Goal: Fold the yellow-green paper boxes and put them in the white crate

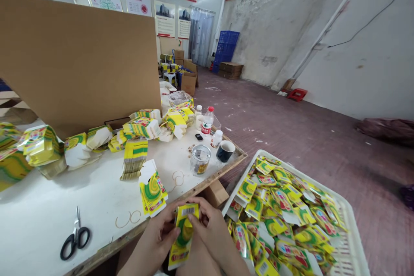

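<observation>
A small yellow and green printed carton (183, 235) with a barcode at its top is held between both hands at the bottom middle of the view. My left hand (157, 238) grips its left side with the thumb across the front. My right hand (210, 226) pinches the carton's upper right corner. Just beyond the hands, at the table's front edge, stands a short bundle of the same flat cartons (152, 192).
A white crate (351, 241) at the right is filled with several folded cartons. The white table (97, 189) carries stacks of flat cartons, black scissors (75, 238), rubber bands, a glass jar (200, 159), a dark cup (225, 151) and a water bottle (207, 121). A large cardboard sheet (77, 60) stands behind.
</observation>
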### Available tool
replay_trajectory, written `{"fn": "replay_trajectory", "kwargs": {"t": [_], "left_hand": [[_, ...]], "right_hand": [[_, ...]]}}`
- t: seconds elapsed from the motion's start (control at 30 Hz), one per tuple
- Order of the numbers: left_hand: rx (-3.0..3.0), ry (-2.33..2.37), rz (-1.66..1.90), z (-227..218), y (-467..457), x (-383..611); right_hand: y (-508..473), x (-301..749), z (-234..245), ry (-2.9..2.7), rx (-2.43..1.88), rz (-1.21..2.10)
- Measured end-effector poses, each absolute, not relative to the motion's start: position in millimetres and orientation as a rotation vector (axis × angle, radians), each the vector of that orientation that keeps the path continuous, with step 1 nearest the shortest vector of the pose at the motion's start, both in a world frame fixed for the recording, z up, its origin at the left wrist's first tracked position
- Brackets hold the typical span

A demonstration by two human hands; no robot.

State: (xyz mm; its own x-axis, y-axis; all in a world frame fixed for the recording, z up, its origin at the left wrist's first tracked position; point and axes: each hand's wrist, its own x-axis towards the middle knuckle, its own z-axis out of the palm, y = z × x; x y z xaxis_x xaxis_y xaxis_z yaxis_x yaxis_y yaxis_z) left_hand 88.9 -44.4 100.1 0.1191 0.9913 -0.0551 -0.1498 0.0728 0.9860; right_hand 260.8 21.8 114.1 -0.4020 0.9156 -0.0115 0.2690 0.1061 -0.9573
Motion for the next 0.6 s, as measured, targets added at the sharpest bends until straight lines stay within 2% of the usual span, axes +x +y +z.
{"fn": "replay_trajectory", "kwargs": {"t": [0.2, 0.4, 0.6], "left_hand": [[1.017, 1.008, 1.174, 101.9, -42.8, 90.2], [1.037, 1.069, 1.220, 93.3, -40.9, 90.2], [0.887, 0.940, 1.267, 94.7, -45.2, 95.7]], "right_hand": [[18.5, 258.6, 113.6, -1.814, -1.087, 1.338], [17.4, 256.9, 104.6, -1.912, -1.304, 1.147], [17.1, 264.0, 110.6, -1.927, -1.035, 1.235]]}}
